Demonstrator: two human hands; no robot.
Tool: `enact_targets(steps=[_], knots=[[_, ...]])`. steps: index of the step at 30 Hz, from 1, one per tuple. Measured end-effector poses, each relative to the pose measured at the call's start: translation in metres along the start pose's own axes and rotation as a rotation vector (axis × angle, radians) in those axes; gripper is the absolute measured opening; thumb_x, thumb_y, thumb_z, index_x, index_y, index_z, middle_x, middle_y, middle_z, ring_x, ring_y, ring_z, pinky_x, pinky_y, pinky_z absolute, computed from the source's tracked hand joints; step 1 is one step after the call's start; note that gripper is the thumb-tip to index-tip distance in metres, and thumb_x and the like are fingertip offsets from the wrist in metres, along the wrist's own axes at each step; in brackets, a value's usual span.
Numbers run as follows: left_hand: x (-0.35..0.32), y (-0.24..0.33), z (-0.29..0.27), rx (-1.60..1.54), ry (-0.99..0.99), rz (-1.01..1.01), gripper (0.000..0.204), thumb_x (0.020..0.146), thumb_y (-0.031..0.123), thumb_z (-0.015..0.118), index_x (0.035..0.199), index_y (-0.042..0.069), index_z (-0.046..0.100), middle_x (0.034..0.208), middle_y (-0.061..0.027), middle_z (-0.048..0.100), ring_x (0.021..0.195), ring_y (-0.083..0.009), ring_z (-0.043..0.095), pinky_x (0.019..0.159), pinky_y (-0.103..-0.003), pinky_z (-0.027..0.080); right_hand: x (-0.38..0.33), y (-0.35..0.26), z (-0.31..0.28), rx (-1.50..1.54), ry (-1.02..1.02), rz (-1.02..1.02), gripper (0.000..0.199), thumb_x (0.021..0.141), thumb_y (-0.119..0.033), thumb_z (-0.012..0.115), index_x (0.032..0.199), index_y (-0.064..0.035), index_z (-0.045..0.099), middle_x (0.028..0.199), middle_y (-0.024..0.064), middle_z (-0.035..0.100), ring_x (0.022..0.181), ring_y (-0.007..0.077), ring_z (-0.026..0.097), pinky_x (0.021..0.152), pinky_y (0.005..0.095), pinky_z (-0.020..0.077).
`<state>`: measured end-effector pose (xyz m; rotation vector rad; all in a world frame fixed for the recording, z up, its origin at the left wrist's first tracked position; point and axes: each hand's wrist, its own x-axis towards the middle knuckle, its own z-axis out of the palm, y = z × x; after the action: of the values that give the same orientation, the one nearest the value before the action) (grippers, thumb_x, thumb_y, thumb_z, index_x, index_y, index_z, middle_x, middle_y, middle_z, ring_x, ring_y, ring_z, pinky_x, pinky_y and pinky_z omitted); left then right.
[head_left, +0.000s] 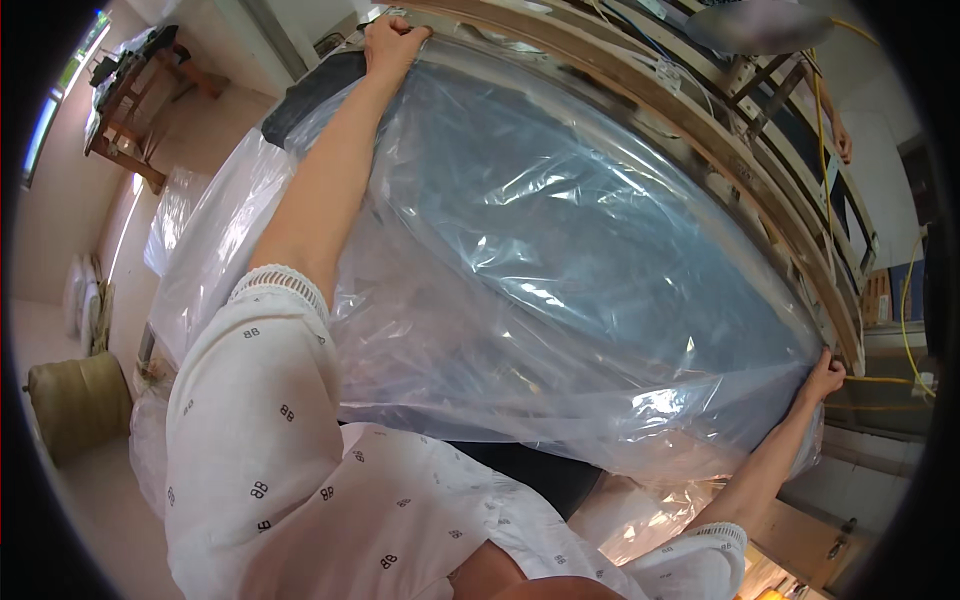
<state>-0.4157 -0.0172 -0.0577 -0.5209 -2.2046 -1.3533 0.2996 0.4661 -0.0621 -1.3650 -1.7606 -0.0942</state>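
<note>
Clear plastic sheet spread across a dark panel, spanning between both hands. Left hand grips its far corner, fingers curled; right hand pinches the sheet's near-right edge beside the wooden frame.

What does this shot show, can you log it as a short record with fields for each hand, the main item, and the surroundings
left hand: gripping the far corner of the clear plastic sheet, arm stretched out
right hand: pinching the sheet's other end near the wooden frame
main item: large clear plastic sheet spread taut over a dark flat surface
surroundings: yellow cable at right, wooden table far left, more plastic wrap beside it
</note>
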Motion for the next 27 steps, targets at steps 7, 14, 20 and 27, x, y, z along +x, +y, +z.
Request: enact_targets(steps=[7,14,20,27], knots=[[0.001,0.005,-0.014,-0.519,-0.009,-0.409,0.011,0.071,0.007,0.056,0.08,-0.001,0.055,0.069,-0.0066,0.056,0.064,-0.0135,0.053,0.057,-0.027,0.042,0.004,-0.002,-0.015,0.308,-0.098,0.25,0.036,0.081,-0.023,0.056,0.093,0.0107,0.059,0.095,0.0175,0.059,0.082,0.0242,0.054,0.078,0.0353,0.0414],[0.028,-0.043,-0.018,-0.454,0.183,-0.252,0.015,0.072,0.003,0.051,0.084,-0.002,0.058,0.072,-0.0084,0.058,0.065,-0.0138,0.054,0.06,-0.026,0.043,0.002,-0.016,-0.02,0.436,-0.105,0.168,0.041,0.089,-0.023,0.039,0.104,0.0102,0.057,0.098,0.0175,0.06,0.09,0.0243,0.056,0.08,0.0337,0.0416],[0.001,0.009,-0.011,0.484,-0.079,-0.007,0.021,0.085,0.019,0.049,0.086,0.001,0.06,0.077,-0.0055,0.06,0.075,-0.0145,0.055,0.069,-0.029,0.042,0.013,0.008,-0.034,0.265,-0.305,0.214,0.044,0.091,-0.032,0.039,0.083,0.0076,0.055,0.077,0.0096,0.056,0.076,0.0204,0.051,0.07,0.0345,0.0399],[0.004,0.015,-0.092,-0.386,-0.235,-0.201,0.024,0.089,0.03,0.049,0.083,0.008,0.058,0.071,0.0038,0.052,0.055,-0.0026,0.038,0.045,-0.02,0.028,-0.075,-0.092,-0.109,-0.485,-0.192,-0.403,0.032,0.091,-0.027,0.041,0.109,-0.0035,0.052,0.116,0.0162,0.05,0.101,0.0336,0.048,0.084,0.0408,0.039]])
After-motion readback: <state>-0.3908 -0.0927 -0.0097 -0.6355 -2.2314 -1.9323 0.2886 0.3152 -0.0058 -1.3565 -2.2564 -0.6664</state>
